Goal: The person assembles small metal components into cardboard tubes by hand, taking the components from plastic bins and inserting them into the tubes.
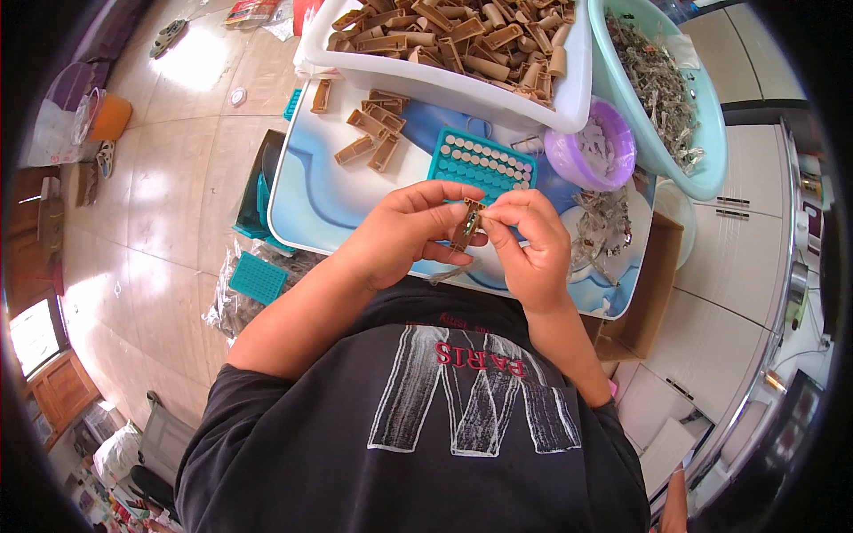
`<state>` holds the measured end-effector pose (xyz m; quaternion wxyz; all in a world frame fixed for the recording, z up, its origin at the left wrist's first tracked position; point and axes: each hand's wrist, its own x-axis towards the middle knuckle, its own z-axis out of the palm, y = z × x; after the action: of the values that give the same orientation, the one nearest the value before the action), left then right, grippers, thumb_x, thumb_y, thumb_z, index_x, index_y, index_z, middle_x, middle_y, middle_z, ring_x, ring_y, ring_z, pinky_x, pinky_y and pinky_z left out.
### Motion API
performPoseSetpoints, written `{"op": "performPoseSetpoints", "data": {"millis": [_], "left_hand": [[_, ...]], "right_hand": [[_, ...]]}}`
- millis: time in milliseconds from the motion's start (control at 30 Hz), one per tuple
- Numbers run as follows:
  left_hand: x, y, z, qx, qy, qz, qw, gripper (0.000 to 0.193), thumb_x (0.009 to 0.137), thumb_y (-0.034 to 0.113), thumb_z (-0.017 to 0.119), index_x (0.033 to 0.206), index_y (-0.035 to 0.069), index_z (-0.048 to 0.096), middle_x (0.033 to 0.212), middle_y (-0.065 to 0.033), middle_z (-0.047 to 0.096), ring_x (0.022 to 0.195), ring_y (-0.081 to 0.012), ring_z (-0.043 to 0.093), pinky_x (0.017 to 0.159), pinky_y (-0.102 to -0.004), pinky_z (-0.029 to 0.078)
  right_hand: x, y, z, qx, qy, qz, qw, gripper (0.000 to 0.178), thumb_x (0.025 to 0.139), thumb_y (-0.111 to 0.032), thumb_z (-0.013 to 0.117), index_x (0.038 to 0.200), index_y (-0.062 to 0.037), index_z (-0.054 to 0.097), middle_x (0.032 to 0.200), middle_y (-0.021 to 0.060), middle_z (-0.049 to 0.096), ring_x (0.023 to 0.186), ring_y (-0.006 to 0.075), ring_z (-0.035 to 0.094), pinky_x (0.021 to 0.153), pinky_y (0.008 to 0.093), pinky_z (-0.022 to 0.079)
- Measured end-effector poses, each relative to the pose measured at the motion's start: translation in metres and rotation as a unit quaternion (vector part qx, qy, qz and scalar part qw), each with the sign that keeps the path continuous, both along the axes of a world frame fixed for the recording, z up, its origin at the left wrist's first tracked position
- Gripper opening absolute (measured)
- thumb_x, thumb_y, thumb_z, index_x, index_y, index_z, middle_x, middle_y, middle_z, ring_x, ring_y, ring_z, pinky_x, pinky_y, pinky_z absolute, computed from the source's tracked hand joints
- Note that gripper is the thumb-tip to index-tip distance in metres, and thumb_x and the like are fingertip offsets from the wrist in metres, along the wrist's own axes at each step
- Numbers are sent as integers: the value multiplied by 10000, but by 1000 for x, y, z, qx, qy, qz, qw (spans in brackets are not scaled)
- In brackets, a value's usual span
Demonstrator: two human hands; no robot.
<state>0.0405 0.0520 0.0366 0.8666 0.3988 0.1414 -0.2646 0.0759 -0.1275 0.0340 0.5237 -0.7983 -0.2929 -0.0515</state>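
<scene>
Left hand pinches a brown case over the table while the right hand pinches at its metal piece, apparently seating it; careful alignment seems needed next.

This looks like a home, with pale cabinets at right and a shoe on the tiled floor. A tub of brown parts at the blue-and-white counter adds a workshop feel.
</scene>
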Motion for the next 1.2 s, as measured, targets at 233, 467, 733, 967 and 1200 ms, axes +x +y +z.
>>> {"op": "performPoseSetpoints", "data": {"millis": [233,467,733,967,1200], "left_hand": [[0,-4,1,-33,17,4,999,310,969,221,444,1208,38,519,1018,-100,627,951,-215,630,796,-357,540],[-5,-8,-7,41,-31,5,999,315,932,187,525,1213,44,523,1039,-100,626,960,-207,632,766,-331,554],[-5,-10,-6,112,-30,27,993,246,904,111,569,1136,29,563,949,-59,637,871,-142,628,744,-288,531],[-3,-15,-7,69,-27,124,990,233,896,108,579,1097,-7,549,958,-101,645,863,-166,630,768,-295,517],[-3,-16,-9,88,-16,144,985,207,902,107,563,1096,41,535,1029,-144,636,899,-218,643,782,-334,536]], "right_hand": [[1,-2,-2,-24,-25,-32,999,105,722,-14,687,801,-31,619,813,81,592,723,243,570,630,324,458],[2,-2,5,-131,-142,-36,980,143,667,-55,706,786,-64,626,799,54,581,741,254,563,648,366,448],[-1,0,5,-153,-125,-31,980,139,685,-75,703,793,-71,617,797,56,579,751,258,561,670,366,442],[-13,3,7,-149,-120,-27,981,243,683,-168,740,793,-85,540,738,41,570,674,244,555,600,360,398],[-21,5,1,-128,-76,6,989,219,673,-33,732,755,-64,532,694,40,580,613,245,539,566,342,392]]}}
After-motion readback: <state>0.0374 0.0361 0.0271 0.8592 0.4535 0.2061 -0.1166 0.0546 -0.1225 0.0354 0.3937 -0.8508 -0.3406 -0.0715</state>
